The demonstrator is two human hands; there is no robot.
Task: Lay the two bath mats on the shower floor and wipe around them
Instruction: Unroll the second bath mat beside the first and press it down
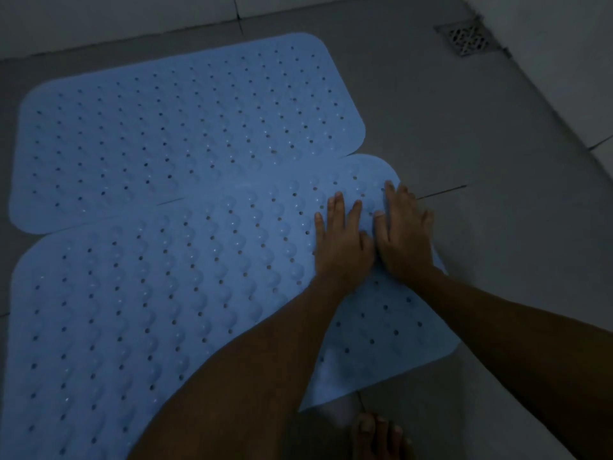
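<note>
Both hands are seen laid flat side by side on the near bath mat [166, 310], close to its far right corner. The left hand [341, 244] is placed palm down with fingers straight and slightly spread; no grip is formed, the fingers lying apart on the mat surface. The right hand [406, 240] is pressed likewise, fingers extended, its outer edge at the mat's right border; nothing is clasped. The thumbs are nearly touching. Both forearms are stretched in from the lower right. The near mat is overlapped onto the lower edge of the far bath mat [172, 127]; both are blue, perforated, and spread on the grey tiled shower floor [481, 154]. A floor drain [467, 39] is noted in the far right corner, well apart from the mats. A bare foot [374, 433] is partly cut off at the bottom edge. Light is dim; the near mat's left and bottom portions are cropped, and its lower right corner is hard to make out.
</note>
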